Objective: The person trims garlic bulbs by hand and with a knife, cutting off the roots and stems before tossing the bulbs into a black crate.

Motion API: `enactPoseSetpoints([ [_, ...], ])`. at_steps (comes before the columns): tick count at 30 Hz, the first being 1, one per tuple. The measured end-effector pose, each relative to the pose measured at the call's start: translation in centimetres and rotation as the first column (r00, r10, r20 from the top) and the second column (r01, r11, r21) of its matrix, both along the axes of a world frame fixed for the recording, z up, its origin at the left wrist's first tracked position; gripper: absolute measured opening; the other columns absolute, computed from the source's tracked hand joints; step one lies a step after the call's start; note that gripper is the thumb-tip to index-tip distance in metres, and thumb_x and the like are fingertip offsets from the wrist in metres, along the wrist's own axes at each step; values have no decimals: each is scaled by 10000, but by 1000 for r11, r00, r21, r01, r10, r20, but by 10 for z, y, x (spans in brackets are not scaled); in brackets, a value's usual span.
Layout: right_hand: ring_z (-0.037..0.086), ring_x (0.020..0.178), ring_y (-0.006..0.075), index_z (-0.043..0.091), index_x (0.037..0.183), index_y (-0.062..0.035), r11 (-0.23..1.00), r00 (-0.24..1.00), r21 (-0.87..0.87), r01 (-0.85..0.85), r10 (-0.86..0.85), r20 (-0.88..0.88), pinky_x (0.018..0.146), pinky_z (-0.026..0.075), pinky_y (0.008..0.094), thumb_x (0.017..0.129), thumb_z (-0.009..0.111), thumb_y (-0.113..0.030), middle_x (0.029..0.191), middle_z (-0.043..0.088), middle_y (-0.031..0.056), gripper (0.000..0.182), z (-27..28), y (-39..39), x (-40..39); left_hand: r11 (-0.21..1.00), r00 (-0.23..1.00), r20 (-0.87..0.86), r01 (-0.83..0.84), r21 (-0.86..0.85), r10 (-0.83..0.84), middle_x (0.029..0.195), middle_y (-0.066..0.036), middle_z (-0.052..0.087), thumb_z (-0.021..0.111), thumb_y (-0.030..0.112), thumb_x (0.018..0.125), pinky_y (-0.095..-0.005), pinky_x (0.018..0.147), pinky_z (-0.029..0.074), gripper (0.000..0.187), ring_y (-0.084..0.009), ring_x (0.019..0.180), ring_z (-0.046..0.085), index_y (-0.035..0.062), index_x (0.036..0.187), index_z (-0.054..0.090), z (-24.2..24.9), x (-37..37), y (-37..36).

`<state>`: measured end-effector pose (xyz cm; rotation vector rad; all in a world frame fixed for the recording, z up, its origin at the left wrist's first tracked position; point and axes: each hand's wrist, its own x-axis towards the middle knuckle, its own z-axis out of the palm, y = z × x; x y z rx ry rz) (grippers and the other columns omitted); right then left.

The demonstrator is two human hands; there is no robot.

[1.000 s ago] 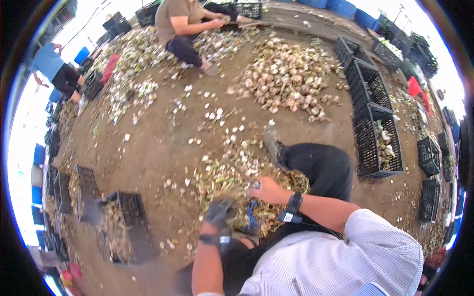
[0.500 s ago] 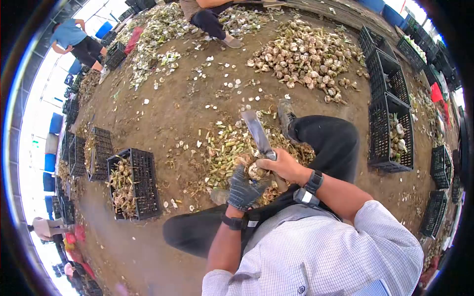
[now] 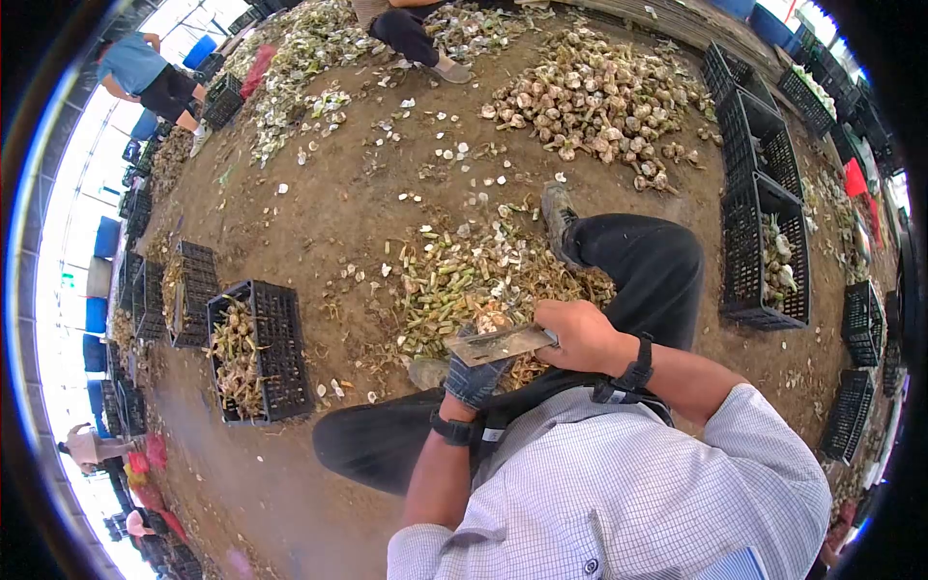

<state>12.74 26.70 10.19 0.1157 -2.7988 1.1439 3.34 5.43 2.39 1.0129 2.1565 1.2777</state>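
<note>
My right hand [image 3: 578, 336], bare, is closed around the handle of a knife [image 3: 503, 344]. Its wide flat blade points left and lies across the front of my gloved left hand [image 3: 476, 380]. A garlic bulb [image 3: 491, 321] shows just beyond the blade, gripped in the left hand, whose fingers are partly hidden by the knife. Between my legs, under both hands, spreads a heap of cut garlic stems [image 3: 440, 290] with dry roots and white skins mixed in.
A large pile of garlic bulbs [image 3: 604, 97] lies ahead on the dirt floor. To my left stands a black crate [image 3: 280, 353] holding trimmed scraps or bulbs. Another black crate [image 3: 764, 251] is on the right. A crouching person [image 3: 416, 39] works at the far side.
The knife has swung from pointing away from me to lying sideways across my left hand. My right hand has turned with it and moved slightly right. The left hand still grips the bulb.
</note>
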Motion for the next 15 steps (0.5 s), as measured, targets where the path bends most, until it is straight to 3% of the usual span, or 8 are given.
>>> enactPoseSetpoints([
  [3, 585, 777, 387, 524, 835, -17, 1000, 1000, 10, 3, -3, 5, 651, 474, 459, 660, 729, -173, 816, 547, 155, 312, -3, -1, -1, 998, 970, 243, 13, -56, 1, 1185, -100, 652, 673, 224, 865, -413, 992, 423, 358, -292, 1093, 594, 86, 1191, 622, 6, 0, -3],
  [8, 586, 777, 386, 525, 837, -17, 1000, 1000, 23, -8, 7, 6, 654, 473, 463, 665, 722, -165, 811, 550, 159, 301, -15, -2, -4, 999, 959, 283, -13, 29, 4, 1182, -116, 653, 633, 205, 893, -408, 971, 437, 316, -305, 1082, 600, 73, 1180, 628, -9, -1, -11],
  [10, 584, 778, 390, 521, 841, -21, 1000, 999, 17, -19, 19, 29, 658, 472, 467, 665, 721, -160, 815, 548, 164, 300, -19, 0, -7, 993, 891, 454, -73, 97, 21, 1172, -115, 658, 618, 203, 903, -409, 957, 446, 295, -298, 1076, 605, 65, 1164, 638, 2, 1, -5],
  [14, 595, 758, 395, 561, 823, -16, 998, 999, 46, 32, -31, -33, 658, 478, 474, 697, 703, -163, 784, 573, 174, 240, -41, 2, -15, 989, 956, 295, -50, 141, 6, 1079, -110, 687, 640, 176, 879, -382, 868, 492, 280, -262, 981, 645, 40, 1123, 645, -1, -5, -8],
  [15, 602, 742, 400, 584, 807, -8, 986, 980, 152, 70, -97, 176, 654, 480, 481, 720, 686, -161, 756, 586, 179, 203, -63, 13, -23, 978, 963, 269, -34, 206, -23, 1054, -109, 692, 647, 170, 870, -375, 845, 500, 276, -252, 955, 652, 31, 1109, 646, 16, -6, -5],
])
